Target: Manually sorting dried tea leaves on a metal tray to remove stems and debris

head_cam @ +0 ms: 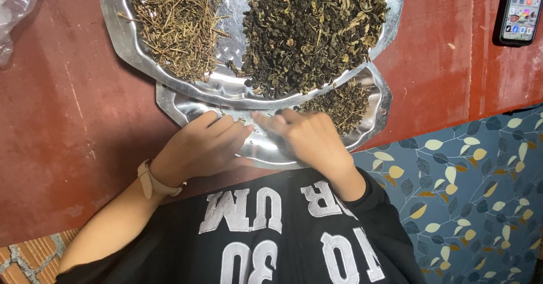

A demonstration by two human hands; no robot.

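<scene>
Dried leaves [339,106] sorting on lower tray [376,100]
Left hand [206,145] and right hand [308,137] rest on this tray, fingers loosely curled, holding nothing visible; picking stems needs a pinch.

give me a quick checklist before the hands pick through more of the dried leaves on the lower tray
1. Both hands on the lower tray: ok, left hand and right hand rest on it.
2. Leaves within reach: ok, a small dark leaf pile lies just past the right fingers.
3. Upper tray seated steadily on the lower one: cannot tell, it overlaps the far edge.
4. Stems and leaves kept apart on the upper tray: ok, two separate heaps.
5. Phone clear of the work: ok, off to the side.
6. Anything pinched in the fingers: cannot tell.
</scene>
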